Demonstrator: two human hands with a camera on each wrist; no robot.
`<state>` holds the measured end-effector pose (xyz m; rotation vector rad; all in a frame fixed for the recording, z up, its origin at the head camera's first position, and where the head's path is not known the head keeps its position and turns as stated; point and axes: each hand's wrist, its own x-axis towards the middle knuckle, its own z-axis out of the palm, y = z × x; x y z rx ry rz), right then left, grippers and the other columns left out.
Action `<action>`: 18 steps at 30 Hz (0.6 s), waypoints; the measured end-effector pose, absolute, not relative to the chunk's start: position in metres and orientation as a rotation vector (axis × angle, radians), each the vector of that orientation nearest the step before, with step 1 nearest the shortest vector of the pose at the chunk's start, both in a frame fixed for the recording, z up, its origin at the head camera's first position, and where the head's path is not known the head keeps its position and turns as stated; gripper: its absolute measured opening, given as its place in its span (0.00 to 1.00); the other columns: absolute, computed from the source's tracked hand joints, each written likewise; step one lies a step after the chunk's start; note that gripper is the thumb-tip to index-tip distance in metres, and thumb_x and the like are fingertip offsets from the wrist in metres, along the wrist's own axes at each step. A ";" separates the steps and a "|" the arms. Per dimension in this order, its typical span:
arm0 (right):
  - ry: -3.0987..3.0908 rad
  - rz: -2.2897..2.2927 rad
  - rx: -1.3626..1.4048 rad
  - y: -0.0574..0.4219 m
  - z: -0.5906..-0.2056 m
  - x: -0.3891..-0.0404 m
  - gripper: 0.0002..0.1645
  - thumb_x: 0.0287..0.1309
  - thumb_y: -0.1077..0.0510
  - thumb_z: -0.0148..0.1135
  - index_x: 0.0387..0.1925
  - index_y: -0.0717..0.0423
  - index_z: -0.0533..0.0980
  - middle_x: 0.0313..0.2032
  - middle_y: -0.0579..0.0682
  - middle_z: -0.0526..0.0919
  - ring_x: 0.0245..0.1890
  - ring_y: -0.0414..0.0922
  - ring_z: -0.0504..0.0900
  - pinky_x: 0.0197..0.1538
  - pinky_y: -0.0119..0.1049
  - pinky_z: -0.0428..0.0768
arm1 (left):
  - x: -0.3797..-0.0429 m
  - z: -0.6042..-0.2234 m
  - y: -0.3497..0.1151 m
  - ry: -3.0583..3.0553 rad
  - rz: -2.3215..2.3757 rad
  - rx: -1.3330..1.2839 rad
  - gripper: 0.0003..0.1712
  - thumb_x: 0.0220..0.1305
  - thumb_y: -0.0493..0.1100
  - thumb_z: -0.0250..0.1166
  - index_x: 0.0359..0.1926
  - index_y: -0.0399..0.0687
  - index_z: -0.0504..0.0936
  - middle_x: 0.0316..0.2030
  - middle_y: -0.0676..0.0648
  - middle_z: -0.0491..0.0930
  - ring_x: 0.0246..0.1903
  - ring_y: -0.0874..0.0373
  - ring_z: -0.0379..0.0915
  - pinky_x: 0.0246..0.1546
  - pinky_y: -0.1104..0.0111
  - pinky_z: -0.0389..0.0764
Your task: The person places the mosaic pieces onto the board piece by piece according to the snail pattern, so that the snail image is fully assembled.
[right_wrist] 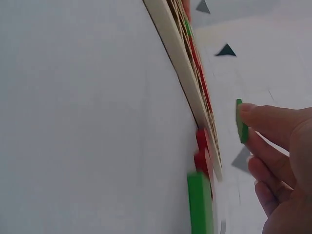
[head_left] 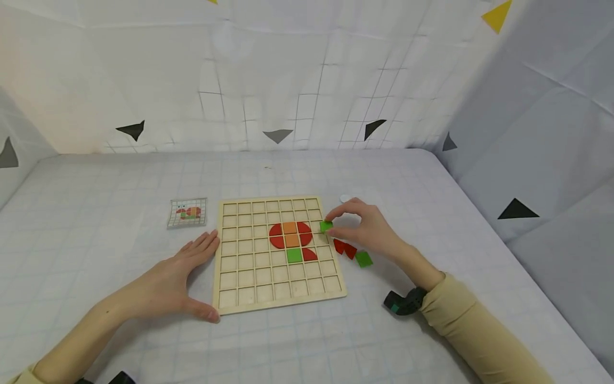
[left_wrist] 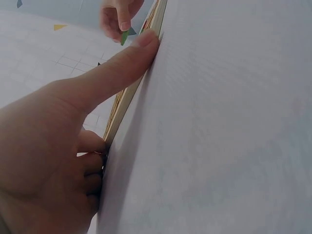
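A wooden grid board [head_left: 249, 305] lies on the table, its cells partly filled with red curved pieces [head_left: 275, 236], orange squares [head_left: 290, 234] and a green square [head_left: 295, 255]. My right hand [head_left: 366, 226] pinches a green square tile [right_wrist: 242, 122] between thumb and fingers, raised over the board's right edge. My left hand [head_left: 168, 282] rests on the table with fingers spread, thumb and fingertips against the board's left edge. In the left wrist view, the thumb [left_wrist: 122, 70] touches that edge.
Right of the board lie two red pieces [head_left: 345, 249] and another green square [head_left: 364, 259]. A white round piece [head_left: 345, 198] sits behind the right hand. A small pattern card [head_left: 187, 213] with a gridded picture lies at the board's upper left.
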<state>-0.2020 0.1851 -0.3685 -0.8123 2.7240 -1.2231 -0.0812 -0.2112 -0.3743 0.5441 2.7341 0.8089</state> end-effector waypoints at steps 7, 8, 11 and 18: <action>2.657 -1.301 -0.902 0.149 -0.368 -0.191 0.14 0.53 0.51 0.77 0.42 0.40 0.85 0.42 0.37 0.83 0.52 0.40 0.76 0.64 0.52 0.73 | -0.081 -0.375 -0.211 2.725 0.820 0.546 0.81 0.30 0.80 0.73 0.79 0.43 0.51 0.80 0.49 0.42 0.78 0.43 0.38 0.73 0.40 0.51; 2.642 -1.315 -0.924 0.144 -0.369 -0.190 0.14 0.52 0.52 0.77 0.42 0.41 0.85 0.42 0.37 0.83 0.51 0.40 0.77 0.62 0.50 0.75 | -0.081 -0.375 -0.211 2.725 0.824 0.553 0.81 0.30 0.81 0.73 0.79 0.43 0.50 0.80 0.49 0.42 0.78 0.43 0.38 0.73 0.40 0.51; 2.628 -1.332 -1.010 0.130 -0.372 -0.183 0.14 0.51 0.54 0.78 0.41 0.45 0.85 0.41 0.37 0.85 0.49 0.40 0.77 0.57 0.46 0.79 | -0.081 -0.375 -0.211 2.724 0.831 0.566 0.81 0.30 0.81 0.72 0.79 0.43 0.50 0.80 0.48 0.42 0.78 0.42 0.38 0.73 0.40 0.51; 2.584 -1.353 -1.206 0.108 -0.380 -0.170 0.16 0.48 0.56 0.79 0.41 0.47 0.85 0.34 0.43 0.85 0.40 0.46 0.74 0.37 0.37 0.77 | -0.081 -0.374 -0.212 2.734 0.829 0.557 0.82 0.29 0.81 0.72 0.79 0.42 0.50 0.80 0.48 0.42 0.78 0.43 0.37 0.74 0.40 0.50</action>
